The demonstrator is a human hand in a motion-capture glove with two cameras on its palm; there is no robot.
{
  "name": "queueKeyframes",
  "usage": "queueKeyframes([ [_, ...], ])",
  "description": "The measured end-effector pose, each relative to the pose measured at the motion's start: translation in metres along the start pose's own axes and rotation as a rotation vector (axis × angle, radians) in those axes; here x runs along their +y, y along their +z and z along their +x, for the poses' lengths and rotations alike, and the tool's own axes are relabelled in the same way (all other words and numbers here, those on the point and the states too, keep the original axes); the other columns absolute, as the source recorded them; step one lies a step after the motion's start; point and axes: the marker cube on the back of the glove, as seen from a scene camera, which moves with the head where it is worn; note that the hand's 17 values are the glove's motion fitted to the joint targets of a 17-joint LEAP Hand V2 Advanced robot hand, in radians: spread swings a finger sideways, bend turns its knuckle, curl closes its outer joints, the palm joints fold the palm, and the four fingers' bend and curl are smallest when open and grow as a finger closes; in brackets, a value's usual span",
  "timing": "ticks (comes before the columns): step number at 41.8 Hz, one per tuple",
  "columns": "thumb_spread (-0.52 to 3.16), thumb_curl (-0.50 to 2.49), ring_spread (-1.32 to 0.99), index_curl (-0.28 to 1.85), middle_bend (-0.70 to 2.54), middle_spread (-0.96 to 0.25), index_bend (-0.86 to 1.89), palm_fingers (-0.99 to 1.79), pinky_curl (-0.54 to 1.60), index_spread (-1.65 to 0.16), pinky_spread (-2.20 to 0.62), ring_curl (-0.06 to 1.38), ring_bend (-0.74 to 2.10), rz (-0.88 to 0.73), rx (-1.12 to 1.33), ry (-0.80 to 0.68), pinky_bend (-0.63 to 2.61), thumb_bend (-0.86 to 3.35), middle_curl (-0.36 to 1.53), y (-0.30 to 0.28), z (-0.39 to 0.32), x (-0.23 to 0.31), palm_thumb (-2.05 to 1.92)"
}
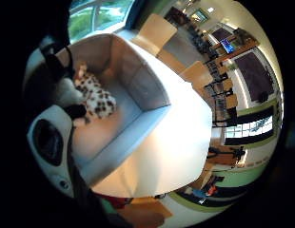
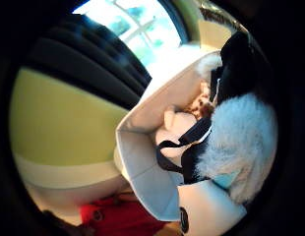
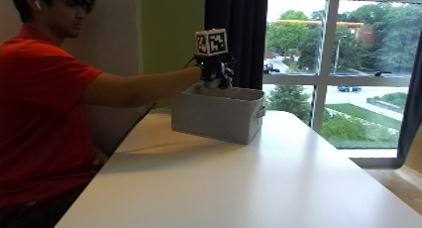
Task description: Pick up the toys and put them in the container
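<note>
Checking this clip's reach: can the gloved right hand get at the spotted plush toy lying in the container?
Probably yes: the right hand is over the container's open top, and the spotted toy lies uncovered on its floor.

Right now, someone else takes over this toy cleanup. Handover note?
Right hand: gloved, above the open top of the grey container, with a fluffy white toy close against the palm; whether the fingers grip it cannot be told.
Things: container stands on the white table near the window. A spotted plush toy lies on its floor.
Done: spotted toy is in.
Left: get the white toy into the container. No other toys show on the table.
</note>
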Motion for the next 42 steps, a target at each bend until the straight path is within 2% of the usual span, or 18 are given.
queueKeyframes([
  [5,0.67,1.29,-0.41,1.26,0.26,-0.51,0.36,0.95,0.39,-0.46,-0.48,0.45,0.93,-0.034,-0.018,-0.025,0.96,0.01,0.81,0.004,-0.006,0.000,0.47],
  [7,0.72,1.27,-0.39,1.24,0.17,-0.49,0.24,0.84,0.41,-0.47,-0.46,0.45,0.94,-0.065,-0.021,-0.056,1.03,-0.01,0.78,0.006,-0.008,0.001,0.44],
  [8,0.76,1.24,-0.38,1.21,0.14,-0.47,0.13,0.70,0.42,-0.47,-0.44,0.44,0.93,-0.083,-0.025,-0.073,1.07,-0.04,0.76,0.006,-0.008,0.002,0.38],
  [10,0.83,1.19,-0.35,1.17,0.07,-0.43,0.11,0.44,0.45,-0.46,-0.39,0.45,0.87,-0.112,-0.031,-0.102,1.13,-0.08,0.73,0.007,-0.009,0.003,0.28],
  [11,0.88,1.12,-0.30,1.14,0.00,-0.38,0.12,0.14,0.48,-0.47,-0.33,0.42,0.74,-0.124,-0.031,-0.111,1.17,-0.15,0.70,0.007,-0.009,0.004,0.14],
  [14,0.94,1.00,-0.22,1.06,0.05,-0.30,0.11,-0.06,0.51,-0.48,-0.22,0.41,0.64,-0.148,-0.020,-0.121,1.27,-0.15,0.65,0.007,-0.007,0.007,-0.03],
  [19,1.01,0.85,-0.14,0.95,0.09,-0.21,0.14,-0.08,0.46,-0.49,-0.11,0.31,0.53,-0.170,-0.017,-0.107,1.31,-0.11,0.56,0.009,-0.003,0.010,-0.10],
  [26,1.06,0.68,-0.07,0.84,0.13,-0.14,0.15,-0.10,0.43,-0.49,-0.02,0.28,0.47,-0.174,-0.004,-0.085,1.29,-0.10,0.49,0.012,0.007,0.018,-0.11],
  [35,1.09,0.53,-0.03,0.74,0.16,-0.10,0.16,-0.12,0.39,-0.47,0.04,0.27,0.41,-0.178,-0.012,-0.046,1.21,-0.09,0.44,0.016,0.024,0.033,-0.11],
  [42,1.10,0.44,-0.02,0.65,0.17,-0.09,0.13,-0.16,0.36,-0.44,0.07,0.26,0.34,-0.121,-0.002,-0.020,1.13,-0.08,0.42,0.019,0.045,0.053,-0.10],
])
